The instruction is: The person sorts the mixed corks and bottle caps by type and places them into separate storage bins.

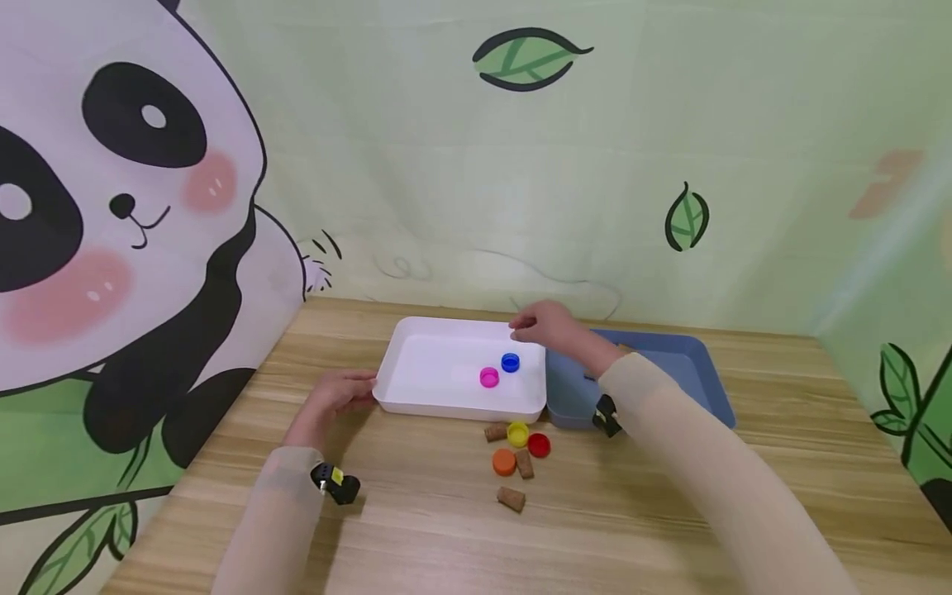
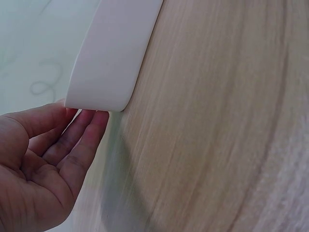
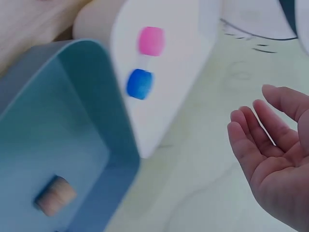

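The fingertips of my left hand (image 1: 338, 395) touch the left end of a white tray (image 1: 424, 406); in the left wrist view the fingers are fairly straight and the thumb is at the rim. A pink bottle cap (image 1: 488, 378) and a blue bottle cap (image 1: 510, 363) lie inside this tray. My right hand (image 1: 549, 326) is over its back right corner, holding nothing, with loosely bent fingers and the thumb apart from them in the right wrist view. Beneath the right forearm is a blue tray (image 1: 699, 364), partly hidden, with a cork (image 3: 59, 195) in it.
In front of the trays, a yellow cap (image 1: 517, 434), a red cap (image 1: 539, 445) and an orange cap (image 1: 503, 462) lie on the wooden table (image 1: 416, 521). Three corks (image 1: 511, 498) are scattered among them. A printed curtain (image 1: 416, 165) stands behind the table.
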A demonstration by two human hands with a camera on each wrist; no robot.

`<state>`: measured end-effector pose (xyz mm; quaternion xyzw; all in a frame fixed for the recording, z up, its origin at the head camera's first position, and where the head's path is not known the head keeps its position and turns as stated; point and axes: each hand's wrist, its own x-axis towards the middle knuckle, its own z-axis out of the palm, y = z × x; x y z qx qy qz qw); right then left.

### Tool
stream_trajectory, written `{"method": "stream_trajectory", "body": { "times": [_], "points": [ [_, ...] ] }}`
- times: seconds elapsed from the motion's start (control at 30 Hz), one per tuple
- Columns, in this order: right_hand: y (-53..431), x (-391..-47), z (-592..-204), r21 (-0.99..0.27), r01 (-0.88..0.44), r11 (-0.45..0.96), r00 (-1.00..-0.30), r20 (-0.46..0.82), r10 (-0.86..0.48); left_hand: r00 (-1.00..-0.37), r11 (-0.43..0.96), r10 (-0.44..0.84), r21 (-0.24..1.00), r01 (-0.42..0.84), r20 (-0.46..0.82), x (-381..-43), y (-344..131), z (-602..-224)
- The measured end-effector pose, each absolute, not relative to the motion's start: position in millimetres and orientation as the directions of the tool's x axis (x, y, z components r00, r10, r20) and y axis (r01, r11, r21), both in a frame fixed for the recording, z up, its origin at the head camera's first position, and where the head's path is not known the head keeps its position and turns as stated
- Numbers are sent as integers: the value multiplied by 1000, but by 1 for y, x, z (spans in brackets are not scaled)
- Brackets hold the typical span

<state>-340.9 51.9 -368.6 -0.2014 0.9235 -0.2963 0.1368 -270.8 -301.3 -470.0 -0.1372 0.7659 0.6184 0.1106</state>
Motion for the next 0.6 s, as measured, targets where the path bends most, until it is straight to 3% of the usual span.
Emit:
{"method": "stream_trajectory", "body": {
  "times": [0.3,0.6],
  "points": [
    [69,-312,-339,-602,-400,691,-840,-61,-540,-938,205,-76,915,-347,-339,-271,-300,-470],
    [86,-280,-343,-647,-401,648,-822,-58,-567,-940,196,-82,919,-342,-332,-270,-299,-470]
  ]
}}
